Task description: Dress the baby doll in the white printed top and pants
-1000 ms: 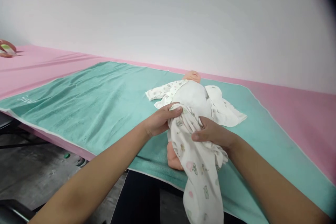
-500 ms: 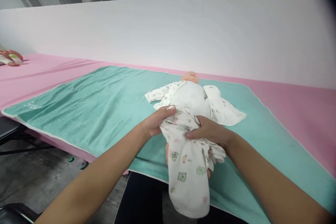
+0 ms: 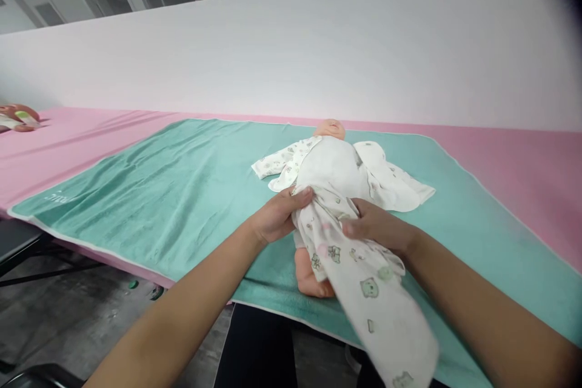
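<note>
- Left hand (image 3: pixel 282 214) and right hand (image 3: pixel 382 225): fingers grasping the printed white garment (image 3: pixel 370 282) at the doll (image 3: pixel 331 163).
- Green towel (image 3: pixel 182 194), left end: white lettering (image 3: pixel 57 197), unreadable.

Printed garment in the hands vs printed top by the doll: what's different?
Hold: the left hand and right hand grip the garment; neither grips the top.
Pose: the garment is bunched at the hands, its loose end trailing toward the camera; the top lies spread on the towel, showing either side of the doll.
Shared: white cloth, small printed figures.
</note>
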Demonstrator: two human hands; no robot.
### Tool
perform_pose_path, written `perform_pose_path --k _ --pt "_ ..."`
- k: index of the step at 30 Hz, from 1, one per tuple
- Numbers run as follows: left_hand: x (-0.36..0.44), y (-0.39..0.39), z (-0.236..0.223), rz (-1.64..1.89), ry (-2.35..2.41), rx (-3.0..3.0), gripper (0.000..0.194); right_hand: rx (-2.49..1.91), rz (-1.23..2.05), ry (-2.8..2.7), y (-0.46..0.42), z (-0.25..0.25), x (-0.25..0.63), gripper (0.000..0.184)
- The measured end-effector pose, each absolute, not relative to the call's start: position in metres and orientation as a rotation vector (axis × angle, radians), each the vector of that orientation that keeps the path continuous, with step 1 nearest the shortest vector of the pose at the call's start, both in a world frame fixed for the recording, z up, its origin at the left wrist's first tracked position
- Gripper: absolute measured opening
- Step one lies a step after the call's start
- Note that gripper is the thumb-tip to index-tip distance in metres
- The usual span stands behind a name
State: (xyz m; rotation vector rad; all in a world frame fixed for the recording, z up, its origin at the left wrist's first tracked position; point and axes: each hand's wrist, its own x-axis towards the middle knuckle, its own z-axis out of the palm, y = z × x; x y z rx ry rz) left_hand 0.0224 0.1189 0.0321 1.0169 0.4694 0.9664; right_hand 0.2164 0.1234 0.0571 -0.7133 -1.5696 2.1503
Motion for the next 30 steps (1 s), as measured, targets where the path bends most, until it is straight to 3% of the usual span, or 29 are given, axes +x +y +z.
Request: perform_pose_path --k 4,7,14,18,30 --pt "0.024 0.117 0.035 0.898 0.47 1.038 0.043 -0.659 2.221 -1.782 0.122 0.057 0.217 0.049" --pt "0.022 0.116 0.037 0.882 0.542 1.067 0.041 -0.616 2.257 -1.595 0.118 0.055 0.217 0.048" --pt "0.021 0.112 0.045 0.691 0.554 1.294 0.037 -0.609 2.037 -1.254 0.116 0.047 0.214 0.046" --pt "0.025 0.111 0.043 0.827 0.45 1.157 0.039 -0.667 1.956 -1.361 0.121 0.045 0.213 0.043" --pt "0.029 0.113 0.038 0.933 0.424 1.004 0.032 -0.649 2.191 -1.657 0.123 0.052 0.217 0.068"
